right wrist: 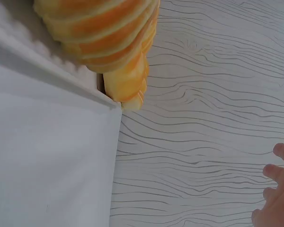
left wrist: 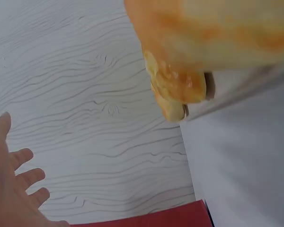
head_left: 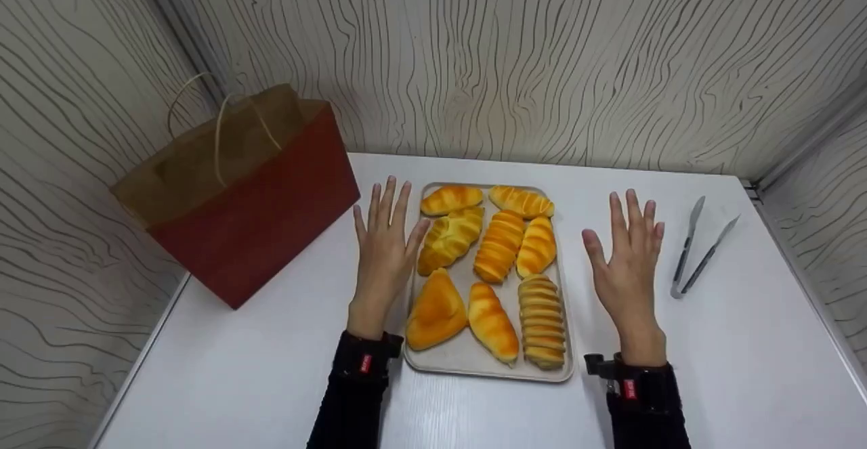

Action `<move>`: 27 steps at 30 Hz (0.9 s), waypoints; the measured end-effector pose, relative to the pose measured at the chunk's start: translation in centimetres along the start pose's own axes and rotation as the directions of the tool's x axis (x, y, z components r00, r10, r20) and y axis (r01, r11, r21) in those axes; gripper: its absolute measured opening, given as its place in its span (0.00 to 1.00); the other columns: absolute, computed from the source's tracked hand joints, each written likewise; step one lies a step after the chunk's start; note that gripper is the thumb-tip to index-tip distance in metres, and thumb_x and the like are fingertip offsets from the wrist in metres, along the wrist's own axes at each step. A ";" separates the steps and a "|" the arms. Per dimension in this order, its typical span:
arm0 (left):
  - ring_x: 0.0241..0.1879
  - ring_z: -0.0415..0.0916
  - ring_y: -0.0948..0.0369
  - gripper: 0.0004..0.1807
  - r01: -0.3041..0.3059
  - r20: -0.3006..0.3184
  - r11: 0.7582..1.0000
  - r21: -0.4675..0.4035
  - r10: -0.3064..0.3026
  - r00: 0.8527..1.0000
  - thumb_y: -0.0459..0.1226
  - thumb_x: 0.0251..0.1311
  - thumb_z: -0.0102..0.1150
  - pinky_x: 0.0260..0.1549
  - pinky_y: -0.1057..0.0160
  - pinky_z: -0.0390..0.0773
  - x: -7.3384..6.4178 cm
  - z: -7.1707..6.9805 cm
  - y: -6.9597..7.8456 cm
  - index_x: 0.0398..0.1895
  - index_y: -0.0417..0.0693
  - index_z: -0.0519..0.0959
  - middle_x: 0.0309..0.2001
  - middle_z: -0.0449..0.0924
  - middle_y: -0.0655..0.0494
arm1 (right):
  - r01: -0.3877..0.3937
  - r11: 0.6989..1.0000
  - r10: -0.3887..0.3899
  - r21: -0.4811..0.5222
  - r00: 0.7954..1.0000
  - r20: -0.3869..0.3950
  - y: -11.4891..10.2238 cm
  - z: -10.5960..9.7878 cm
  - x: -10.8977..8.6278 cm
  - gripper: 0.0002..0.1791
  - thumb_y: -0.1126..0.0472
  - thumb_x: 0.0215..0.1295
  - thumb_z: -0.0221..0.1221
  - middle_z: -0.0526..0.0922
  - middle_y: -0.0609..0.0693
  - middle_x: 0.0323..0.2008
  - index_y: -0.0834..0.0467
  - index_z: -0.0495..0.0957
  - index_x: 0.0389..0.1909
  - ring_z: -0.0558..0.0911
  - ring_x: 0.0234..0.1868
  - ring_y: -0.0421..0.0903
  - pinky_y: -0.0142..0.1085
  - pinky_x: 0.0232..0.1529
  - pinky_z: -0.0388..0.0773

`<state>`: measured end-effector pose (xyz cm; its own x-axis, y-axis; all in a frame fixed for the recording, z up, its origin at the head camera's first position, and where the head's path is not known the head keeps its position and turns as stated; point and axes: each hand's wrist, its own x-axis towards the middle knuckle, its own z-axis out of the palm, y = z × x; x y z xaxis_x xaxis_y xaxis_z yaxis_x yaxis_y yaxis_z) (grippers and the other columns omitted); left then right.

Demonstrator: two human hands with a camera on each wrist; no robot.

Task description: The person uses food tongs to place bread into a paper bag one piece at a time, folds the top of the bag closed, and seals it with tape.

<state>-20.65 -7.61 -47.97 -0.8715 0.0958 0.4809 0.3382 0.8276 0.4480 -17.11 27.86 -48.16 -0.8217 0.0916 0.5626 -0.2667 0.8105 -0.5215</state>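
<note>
While each of the two black wrist straps [head_left: 347, 357] carries one small red label [head_left: 366, 364], the pale marks on both labels are too small to read. Part of the left rim of the tray [head_left: 450, 362] is hidden in the head view behind the left hand [head_left: 385, 252], which is raised there, fingers straight and thumb spread. The right hand [head_left: 626, 273], likewise extended and holding nothing, is raised between the tray and the tongs [head_left: 683, 259].

Both wrist views cut off the hands and the nearest bread at the frame edges; the left one shows only a red strip of the paper bag [head_left: 271, 212]. The bag's shadowed inside is hard to make out.

Eight breads [head_left: 499, 246] lie on the tray, which sits on the white bench [head_left: 271, 368]: two at the far end, three across the middle, three at the near end, one of these triangular. One bag with two handles stands at left; one pair of tongs lies spread at right.
</note>
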 end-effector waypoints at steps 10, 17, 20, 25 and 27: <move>0.83 0.39 0.48 0.38 0.074 -0.032 0.997 -0.003 -0.074 0.997 0.54 0.78 0.51 0.75 0.33 0.35 0.1 -1.2 -1.5 0.84 0.55 0.55 0.84 0.45 0.50 | -0.093 0.995 0.092 -0.034 0.995 -0.034 2.1 -1.9 0.2 0.42 0.37 0.80 0.48 0.43 0.59 0.84 0.56 0.52 0.83 0.34 0.83 0.59 0.55 0.78 0.24; 0.83 0.38 0.50 0.38 0.111 -0.037 0.993 0.030 -0.110 0.993 0.58 0.78 0.46 0.75 0.33 0.37 0.1 -1.7 -2.5 0.85 0.56 0.53 0.84 0.46 0.49 | -0.140 0.989 0.138 -0.040 0.989 -0.062 3.4 -3.0 0.2 0.43 0.37 0.80 0.49 0.41 0.60 0.84 0.57 0.51 0.84 0.31 0.83 0.58 0.54 0.77 0.21; 0.83 0.38 0.50 0.39 0.125 -0.045 0.992 0.018 -0.124 0.991 0.60 0.78 0.43 0.75 0.32 0.37 0.1 -1.9 -2.7 0.85 0.57 0.54 0.84 0.46 0.49 | -0.160 0.986 0.157 -0.043 0.985 -0.072 3.9 -3.4 0.2 0.43 0.37 0.80 0.49 0.41 0.60 0.84 0.57 0.51 0.84 0.31 0.83 0.57 0.53 0.77 0.20; 0.83 0.36 0.51 0.39 0.149 -0.037 0.989 -0.009 -0.149 0.988 0.60 0.78 0.44 0.76 0.35 0.33 0.1 -2.1 -2.9 0.85 0.57 0.53 0.84 0.44 0.51 | -0.199 0.979 0.194 -0.052 0.977 -0.086 4.9 -4.0 0.0 0.44 0.35 0.80 0.47 0.41 0.60 0.84 0.57 0.50 0.84 0.30 0.83 0.57 0.53 0.77 0.19; 0.83 0.36 0.51 0.39 0.154 -0.033 0.988 -0.012 -0.155 0.987 0.59 0.78 0.44 0.76 0.36 0.32 0.1 -2.1 -3.1 0.85 0.58 0.53 0.85 0.43 0.52 | -0.218 0.974 0.213 -0.052 0.973 -0.088 5.3 -4.3 -0.1 0.44 0.34 0.80 0.47 0.41 0.60 0.84 0.57 0.49 0.84 0.29 0.83 0.57 0.53 0.76 0.18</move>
<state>-21.00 -11.33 -47.69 -0.9013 -0.0513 0.4301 0.2040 0.8257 0.5259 -16.25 34.64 -48.17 -0.8118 0.3132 0.4929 -0.0540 0.8001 -0.5974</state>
